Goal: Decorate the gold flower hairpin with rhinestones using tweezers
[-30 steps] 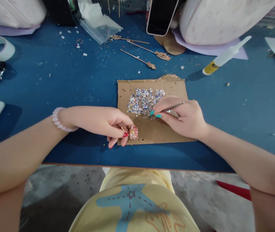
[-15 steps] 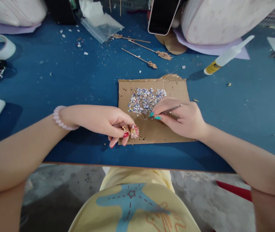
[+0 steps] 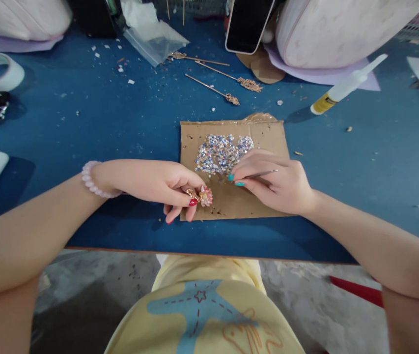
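Note:
My left hand point(image 3: 174, 184) is closed around a gold hair ornament with a pink flower point(image 3: 206, 195), pinched between thumb and fingers over the left edge of a cardboard sheet point(image 3: 246, 206). The flower faces right, towards my other hand. In my right hand point(image 3: 273, 179) is a pair of metal tweezers point(image 3: 263, 173), held in a pinch with the tips low over the cardboard. Just beyond the tips spreads a patch of small shiny rhinestones point(image 3: 216, 153), partly covered by my right fingers. Whether the tweezers grip a stone is too small to tell.
Beyond the cardboard lie several gold hairpins point(image 3: 227, 97), a clear plastic bag point(image 3: 155, 42) and a phone point(image 3: 248, 24). A glue bottle point(image 3: 345, 88) stands at the right. A tape roll point(image 3: 12, 73) lies at the left. The table's near edge point(image 3: 209, 255) runs before my body.
My left hand has turned the flower slightly upward. The tweezers have tilted in my right hand, their rear end dropping a little, and their tips show less.

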The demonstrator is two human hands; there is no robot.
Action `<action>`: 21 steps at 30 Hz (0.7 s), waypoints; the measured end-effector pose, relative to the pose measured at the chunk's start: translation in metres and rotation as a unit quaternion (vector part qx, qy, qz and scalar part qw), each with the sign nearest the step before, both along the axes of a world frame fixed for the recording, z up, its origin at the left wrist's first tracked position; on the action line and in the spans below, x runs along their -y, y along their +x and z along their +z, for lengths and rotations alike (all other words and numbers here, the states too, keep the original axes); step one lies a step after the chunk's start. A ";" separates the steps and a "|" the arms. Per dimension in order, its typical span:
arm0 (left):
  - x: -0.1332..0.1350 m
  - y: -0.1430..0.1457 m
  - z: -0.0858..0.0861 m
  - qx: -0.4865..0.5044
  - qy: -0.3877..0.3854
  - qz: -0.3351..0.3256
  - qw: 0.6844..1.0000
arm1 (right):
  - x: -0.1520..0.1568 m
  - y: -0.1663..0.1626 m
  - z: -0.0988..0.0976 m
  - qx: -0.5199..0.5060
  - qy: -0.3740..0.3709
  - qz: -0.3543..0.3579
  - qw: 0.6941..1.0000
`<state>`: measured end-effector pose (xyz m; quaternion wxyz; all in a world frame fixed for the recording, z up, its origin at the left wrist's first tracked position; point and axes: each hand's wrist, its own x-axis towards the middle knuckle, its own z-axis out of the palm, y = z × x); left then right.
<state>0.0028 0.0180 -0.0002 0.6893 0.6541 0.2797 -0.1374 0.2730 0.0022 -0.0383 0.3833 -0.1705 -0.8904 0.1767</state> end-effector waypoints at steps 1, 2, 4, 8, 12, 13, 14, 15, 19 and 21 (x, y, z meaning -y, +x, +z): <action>0.000 0.000 0.000 0.000 -0.002 0.002 1.000 | 0.000 0.000 0.000 -0.001 -0.001 -0.003 1.000; 0.000 -0.001 0.000 0.001 -0.004 0.004 1.000 | 0.000 0.000 0.000 -0.004 -0.002 -0.007 1.000; 0.000 -0.002 -0.001 0.001 -0.007 0.008 1.000 | -0.001 0.001 0.001 -0.011 -0.003 -0.015 1.000; 0.000 -0.002 -0.002 0.012 -0.011 0.016 1.000 | 0.002 0.002 0.004 -0.025 -0.026 -0.028 0.999; 0.000 0.001 -0.002 0.025 -0.012 0.028 0.999 | 0.011 -0.001 0.010 -0.061 -0.045 -0.028 0.997; 0.000 0.001 -0.002 0.028 -0.013 0.031 0.999 | 0.013 -0.003 0.012 -0.065 -0.039 -0.025 0.997; 0.000 0.001 -0.002 0.030 -0.014 0.034 0.999 | 0.015 -0.004 0.012 -0.066 -0.030 -0.021 0.997; 0.000 0.002 -0.001 0.031 -0.014 0.034 0.999 | 0.017 -0.006 0.013 -0.063 -0.022 -0.015 0.998; 0.001 0.002 -0.001 0.025 -0.016 0.024 0.999 | 0.020 -0.011 0.011 -0.049 -0.012 -0.001 0.999; 0.002 0.003 -0.001 0.018 -0.026 0.021 0.999 | 0.020 -0.013 0.009 -0.054 -0.016 -0.006 0.998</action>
